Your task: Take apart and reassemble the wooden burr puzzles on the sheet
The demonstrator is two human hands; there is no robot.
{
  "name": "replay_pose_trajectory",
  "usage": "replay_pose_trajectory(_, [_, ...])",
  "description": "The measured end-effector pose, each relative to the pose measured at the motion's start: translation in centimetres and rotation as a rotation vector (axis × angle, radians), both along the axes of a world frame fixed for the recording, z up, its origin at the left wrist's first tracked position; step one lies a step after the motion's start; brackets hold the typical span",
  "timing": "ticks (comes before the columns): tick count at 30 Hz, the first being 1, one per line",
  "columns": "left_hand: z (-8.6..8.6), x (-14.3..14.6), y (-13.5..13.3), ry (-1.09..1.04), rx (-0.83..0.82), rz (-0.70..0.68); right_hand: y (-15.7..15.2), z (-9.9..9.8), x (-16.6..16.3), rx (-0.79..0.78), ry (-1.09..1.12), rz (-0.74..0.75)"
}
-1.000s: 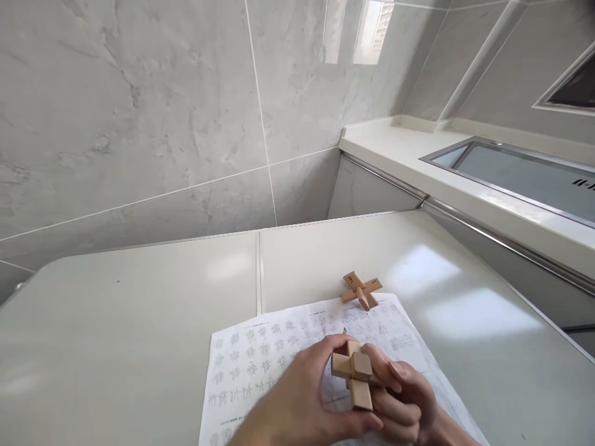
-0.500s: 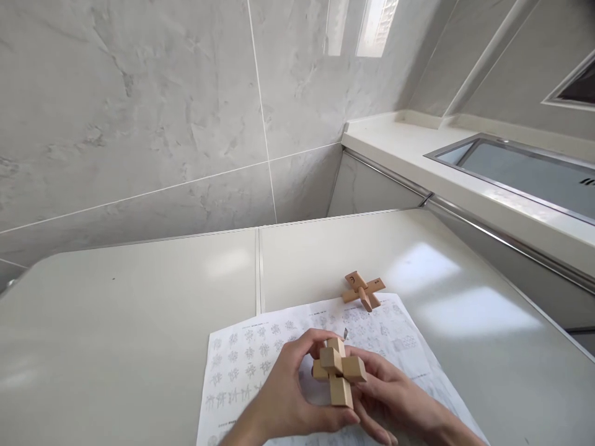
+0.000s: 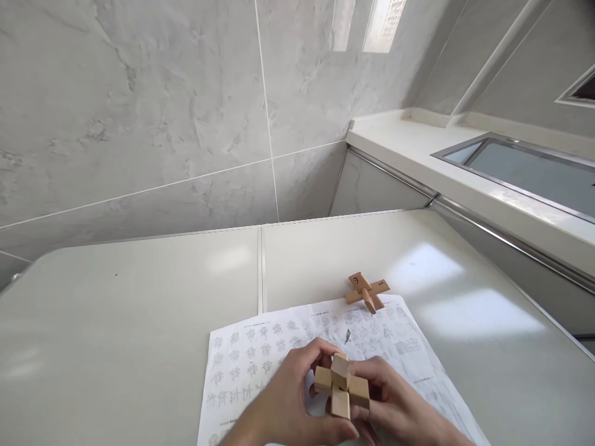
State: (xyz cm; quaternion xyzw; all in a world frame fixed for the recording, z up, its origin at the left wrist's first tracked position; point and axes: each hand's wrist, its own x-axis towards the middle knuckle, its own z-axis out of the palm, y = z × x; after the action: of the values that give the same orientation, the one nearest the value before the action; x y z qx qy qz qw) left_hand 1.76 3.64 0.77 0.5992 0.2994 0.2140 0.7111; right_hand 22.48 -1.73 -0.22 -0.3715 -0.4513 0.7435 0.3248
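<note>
Over printed sheet (image 3: 246,347) | left grip (image 3: 290,399): wide, pinching wooden cross (image 3: 341,374) | right grip (image 3: 395,396): pinching same

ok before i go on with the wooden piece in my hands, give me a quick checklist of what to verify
1. Left hand gripping the pale wooden cross-shaped block assembly: ok.
2. Right hand bracing its right side: ok.
3. Joints fully seated underneath: cannot tell, hidden by the hands.
4. Brown wooden cross with dark markings clear of both hands: ok, it sits at the paper's far edge.
5. White printed paper sheet fully visible: not ok, hands cover part.
</note>
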Motion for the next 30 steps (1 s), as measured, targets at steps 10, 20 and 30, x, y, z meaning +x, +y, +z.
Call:
replay_pose_trajectory(10, [-0.6,0.5,-0.8,0.074,0.13,0.163,-0.4,-1.9,0.4,0.182,-0.363,-0.254])
replay_pose_trajectory(20, [0.0,0.6,-0.7,0.09,0.058,0.178,-0.3,-2.1,0.8,0.32,-0.343,-0.222])
replay_pose_trajectory(30, [0.5,0.9,-0.4,0.14,0.09,0.209,0.0,-2.5,1.3,0.439,-0.436,-0.235])
